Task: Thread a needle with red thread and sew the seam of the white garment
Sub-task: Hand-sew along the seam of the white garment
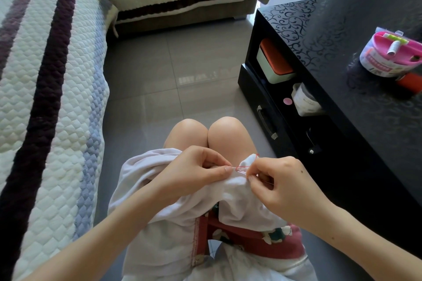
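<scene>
The white garment lies bunched over my lap, above my knees. My left hand pinches a fold of its seam between thumb and fingers. My right hand pinches the needle, a thin sliver at its fingertips, right at the cloth edge. A short run of red thread stretches between the two hands along the seam, with a small red loop over the raised bit of cloth.
A quilted striped sofa runs along the left. A black patterned table stands on the right, carrying a pink sewing kit tub with thread spools. Its shelf holds a white box with an orange lid. Grey tiled floor lies ahead.
</scene>
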